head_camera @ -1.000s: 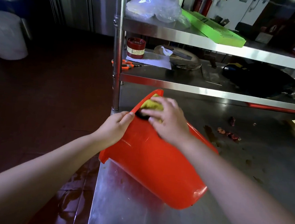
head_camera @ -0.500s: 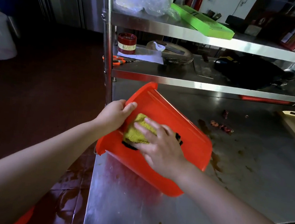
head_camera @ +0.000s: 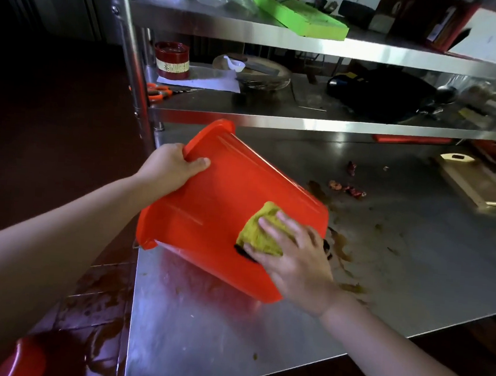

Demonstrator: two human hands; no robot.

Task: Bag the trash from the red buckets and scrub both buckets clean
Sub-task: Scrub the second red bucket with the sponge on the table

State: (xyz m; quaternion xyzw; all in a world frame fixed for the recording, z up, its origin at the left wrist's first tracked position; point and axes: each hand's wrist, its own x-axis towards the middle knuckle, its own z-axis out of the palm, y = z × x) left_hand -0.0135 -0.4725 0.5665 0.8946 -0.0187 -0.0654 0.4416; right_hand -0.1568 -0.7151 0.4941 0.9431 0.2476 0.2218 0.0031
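Sponge [head_camera: 262, 233] has slid basewards on the red bucket [head_camera: 224, 203] under the flat right hand [head_camera: 297, 266]; left hand [head_camera: 169, 167] grips the rim, steadying.

A commercial kitchen: steel worktable [head_camera: 229, 334], steel shelving [head_camera: 276, 120], food scraps [head_camera: 347, 189], cutting board [head_camera: 475, 182].

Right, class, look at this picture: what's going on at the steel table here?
A person is scrubbing a red bucket that lies tilted on its side on the steel table. The left hand grips the bucket's rim to steady it, while the right hand presses a yellow scouring pad flat against the outer wall towards the base. Brown smears and a few food scraps lie on the table beyond it.
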